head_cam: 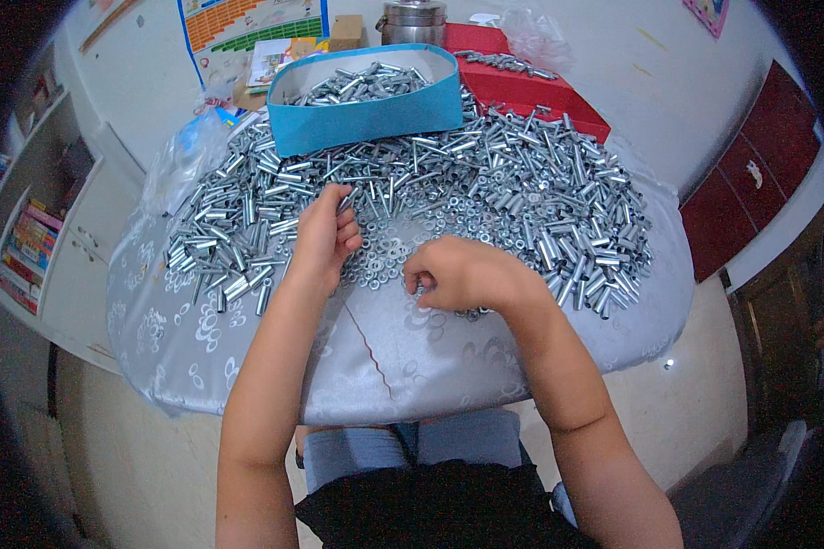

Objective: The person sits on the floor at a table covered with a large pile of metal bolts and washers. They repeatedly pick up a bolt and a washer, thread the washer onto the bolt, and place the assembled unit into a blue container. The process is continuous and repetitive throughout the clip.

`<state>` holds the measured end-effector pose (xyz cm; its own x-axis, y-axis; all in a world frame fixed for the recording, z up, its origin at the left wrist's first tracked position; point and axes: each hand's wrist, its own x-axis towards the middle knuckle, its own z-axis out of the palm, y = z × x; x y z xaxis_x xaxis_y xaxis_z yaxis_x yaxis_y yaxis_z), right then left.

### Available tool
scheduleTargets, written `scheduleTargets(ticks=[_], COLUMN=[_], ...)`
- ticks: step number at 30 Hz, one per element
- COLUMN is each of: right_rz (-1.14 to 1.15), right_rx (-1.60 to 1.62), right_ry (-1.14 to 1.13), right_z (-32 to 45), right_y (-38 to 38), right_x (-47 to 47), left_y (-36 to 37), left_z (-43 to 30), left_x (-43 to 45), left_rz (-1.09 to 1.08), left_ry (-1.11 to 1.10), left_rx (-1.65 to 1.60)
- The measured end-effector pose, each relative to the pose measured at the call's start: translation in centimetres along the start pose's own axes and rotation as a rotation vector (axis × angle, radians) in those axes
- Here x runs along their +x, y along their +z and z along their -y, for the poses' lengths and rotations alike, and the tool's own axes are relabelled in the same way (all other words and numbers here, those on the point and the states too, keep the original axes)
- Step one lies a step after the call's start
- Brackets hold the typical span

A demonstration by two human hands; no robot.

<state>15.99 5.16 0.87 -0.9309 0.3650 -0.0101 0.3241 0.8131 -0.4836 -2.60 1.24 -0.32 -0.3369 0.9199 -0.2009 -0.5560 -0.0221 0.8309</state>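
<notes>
My left hand [326,237] is raised in front of the metal pile, its thumb and curled fingers pinching a slim metal rod-like piece [345,201], perhaps a bolt. To its right, my right hand [463,271] bends down at the near edge of loose hex nuts and washers [384,257]. Its fingers are curled, and whether anything sits between the tips is hidden. Shiny metal sleeves [230,237] lie heaped at the left, and more sleeves [584,254] spread on the right. Bolts and rods [412,158] are mixed in behind the nuts.
A blue open box [378,125] holding metal pieces rests at the back of the heap. Behind it at right is a red box [577,117] with more parts. Clear plastic bags [185,161] lie left. A silvery patterned cloth [412,370] covers the table; a steel pot [414,24] stands behind.
</notes>
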Motion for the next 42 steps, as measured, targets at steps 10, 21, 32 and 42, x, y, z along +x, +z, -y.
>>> scheduleTargets(ticks=[10,21,32,42], right_rz=[-0.064,-0.505,-0.648,-0.805], right_rx=[-0.047,0.269,0.783,0.751], right_ry=[0.059,0.090,0.156,0.140], right_z=[0.4,-0.8,-1.6,-1.6], right_y=[-0.1,-0.5,-0.3,-0.1], right_x=[-0.2,1.5,2.4,2.5], left_y=[0.2,1.0,2.2,2.2], left_z=[0.3,0.8,1.9,2.0], left_x=[0.2,-0.6,-1.4,-1.8], left_rz=[-0.037,-0.051,0.086,0.102], left_ry=[0.007,0.056,0.201,0.186], left_rx=[0.030,0.211,0.511,0.428])
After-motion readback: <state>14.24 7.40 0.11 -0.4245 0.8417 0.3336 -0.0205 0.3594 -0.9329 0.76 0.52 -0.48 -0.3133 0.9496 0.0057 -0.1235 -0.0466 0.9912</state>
